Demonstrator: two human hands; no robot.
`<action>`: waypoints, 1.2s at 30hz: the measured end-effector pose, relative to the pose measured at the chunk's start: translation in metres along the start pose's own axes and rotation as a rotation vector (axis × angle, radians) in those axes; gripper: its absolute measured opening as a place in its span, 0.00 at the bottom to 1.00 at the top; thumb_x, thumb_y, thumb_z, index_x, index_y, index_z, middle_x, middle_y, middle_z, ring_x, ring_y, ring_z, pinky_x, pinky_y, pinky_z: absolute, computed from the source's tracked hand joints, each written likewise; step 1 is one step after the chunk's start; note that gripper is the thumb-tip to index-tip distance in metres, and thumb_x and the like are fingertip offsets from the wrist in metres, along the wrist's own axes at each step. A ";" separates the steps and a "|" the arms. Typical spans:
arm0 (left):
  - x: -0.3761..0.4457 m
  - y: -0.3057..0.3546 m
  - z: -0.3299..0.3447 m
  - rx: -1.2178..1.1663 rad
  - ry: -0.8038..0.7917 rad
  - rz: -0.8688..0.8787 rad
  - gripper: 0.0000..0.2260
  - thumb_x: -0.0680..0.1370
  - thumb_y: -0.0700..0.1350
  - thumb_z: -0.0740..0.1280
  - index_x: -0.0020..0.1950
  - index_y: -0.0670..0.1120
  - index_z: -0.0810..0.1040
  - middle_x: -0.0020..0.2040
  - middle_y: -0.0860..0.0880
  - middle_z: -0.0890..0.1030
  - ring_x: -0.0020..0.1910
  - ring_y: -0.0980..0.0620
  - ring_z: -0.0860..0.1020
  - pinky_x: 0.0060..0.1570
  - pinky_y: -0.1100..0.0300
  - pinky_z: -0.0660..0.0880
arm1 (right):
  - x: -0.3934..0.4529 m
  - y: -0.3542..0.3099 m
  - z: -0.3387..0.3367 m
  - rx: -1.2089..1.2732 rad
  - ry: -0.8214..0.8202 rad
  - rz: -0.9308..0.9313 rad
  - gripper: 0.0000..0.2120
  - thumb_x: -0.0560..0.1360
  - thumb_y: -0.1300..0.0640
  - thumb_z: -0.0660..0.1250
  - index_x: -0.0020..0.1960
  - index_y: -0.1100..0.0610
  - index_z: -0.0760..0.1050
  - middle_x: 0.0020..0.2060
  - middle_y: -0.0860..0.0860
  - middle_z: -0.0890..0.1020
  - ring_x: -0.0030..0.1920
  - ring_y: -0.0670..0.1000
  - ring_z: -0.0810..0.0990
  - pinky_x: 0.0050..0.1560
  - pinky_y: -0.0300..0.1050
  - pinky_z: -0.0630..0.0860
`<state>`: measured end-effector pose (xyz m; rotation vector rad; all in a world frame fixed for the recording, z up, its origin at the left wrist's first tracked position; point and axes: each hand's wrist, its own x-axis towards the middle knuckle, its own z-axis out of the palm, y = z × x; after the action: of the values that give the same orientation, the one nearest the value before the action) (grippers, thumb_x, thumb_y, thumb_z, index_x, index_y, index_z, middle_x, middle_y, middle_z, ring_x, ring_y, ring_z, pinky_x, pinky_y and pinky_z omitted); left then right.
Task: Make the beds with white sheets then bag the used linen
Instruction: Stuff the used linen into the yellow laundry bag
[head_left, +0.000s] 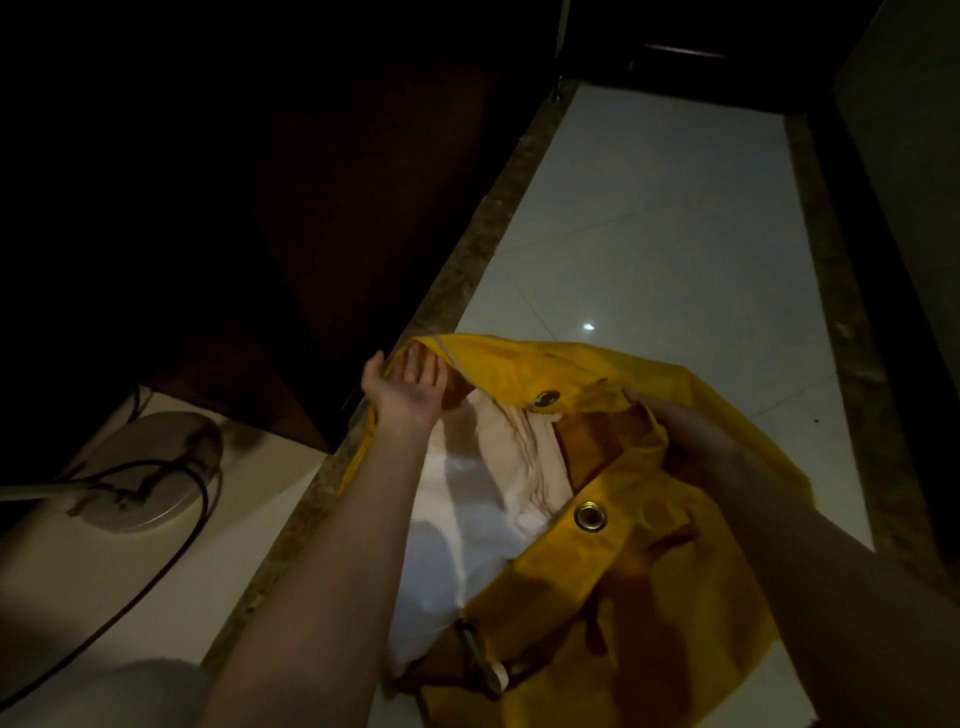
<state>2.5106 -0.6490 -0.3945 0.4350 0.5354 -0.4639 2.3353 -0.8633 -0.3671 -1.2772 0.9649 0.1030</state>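
A yellow laundry bag (649, 582) with metal eyelets lies open on the pale tiled floor. White and cream used linen (467, 509) fills its mouth. My left hand (408, 384) holds the bag's far left rim, fingers hooked inside the hem and thumb outside. My right hand (691, 431) grips the right side of the rim, its fingers buried in the yellow fabric and partly hidden in shadow.
A round white stand base (150, 467) with a black cable (130, 587) sits on the floor at the left. Dark wooden furniture (260, 208) fills the upper left. A speckled stone border (467, 260) edges the tiled corridor (649, 234), with a dark door at its far end.
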 end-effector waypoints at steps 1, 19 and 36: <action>0.000 0.006 0.003 0.002 0.003 0.008 0.24 0.81 0.52 0.58 0.73 0.41 0.66 0.68 0.44 0.73 0.69 0.43 0.70 0.65 0.49 0.66 | -0.001 -0.003 0.002 -0.011 -0.009 -0.001 0.14 0.77 0.51 0.65 0.55 0.61 0.77 0.48 0.60 0.82 0.47 0.57 0.81 0.41 0.48 0.77; -0.024 0.058 -0.139 0.880 0.200 -0.154 0.30 0.80 0.63 0.54 0.75 0.45 0.66 0.70 0.46 0.71 0.68 0.44 0.70 0.65 0.46 0.66 | 0.010 -0.005 0.043 -0.880 0.285 -0.360 0.13 0.75 0.58 0.69 0.56 0.64 0.78 0.50 0.62 0.81 0.54 0.61 0.79 0.52 0.50 0.72; -0.062 0.047 -0.230 0.954 0.381 -0.293 0.13 0.81 0.54 0.62 0.43 0.47 0.74 0.39 0.49 0.74 0.38 0.53 0.72 0.43 0.56 0.72 | 0.010 0.176 0.192 -1.334 -0.419 -0.446 0.25 0.79 0.43 0.59 0.74 0.45 0.62 0.76 0.47 0.59 0.76 0.48 0.55 0.74 0.61 0.46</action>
<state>2.4002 -0.4768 -0.5248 1.3892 0.7312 -0.9259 2.3484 -0.6467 -0.5125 -2.5120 0.1184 0.7192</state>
